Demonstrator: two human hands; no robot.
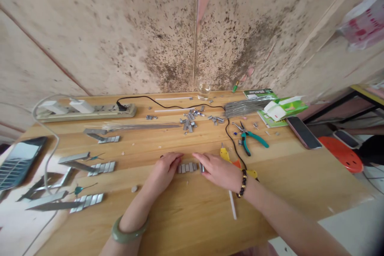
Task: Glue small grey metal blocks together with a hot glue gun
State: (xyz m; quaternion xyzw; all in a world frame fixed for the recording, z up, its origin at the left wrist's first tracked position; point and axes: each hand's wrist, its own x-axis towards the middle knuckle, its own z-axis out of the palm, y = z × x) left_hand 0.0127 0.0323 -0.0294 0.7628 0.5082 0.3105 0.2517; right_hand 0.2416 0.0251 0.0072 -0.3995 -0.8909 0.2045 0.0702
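Observation:
Several small grey metal-like pieces (187,167) lie side by side in a short row on the wooden table, between my two hands. My left hand (162,173) is closed at the row's left end, thumb and fingertips against the end piece. At the right, a separate grey piece (202,167) stands slightly apart from the row, pinched by my right hand (220,169), whose fingers reach over it. A yellow glue gun (224,154) lies partly hidden behind my right hand, and a white glue stick (233,205) sticks out below my wrist.
Loose grey pieces (189,121) are heaped farther back. Teal-handled pliers (250,138), a wire bundle (247,106) and a phone (303,132) lie to the right. At left are bent grey strip assemblies (87,202) and a power strip (90,113). A glass (204,90) stands by the wall.

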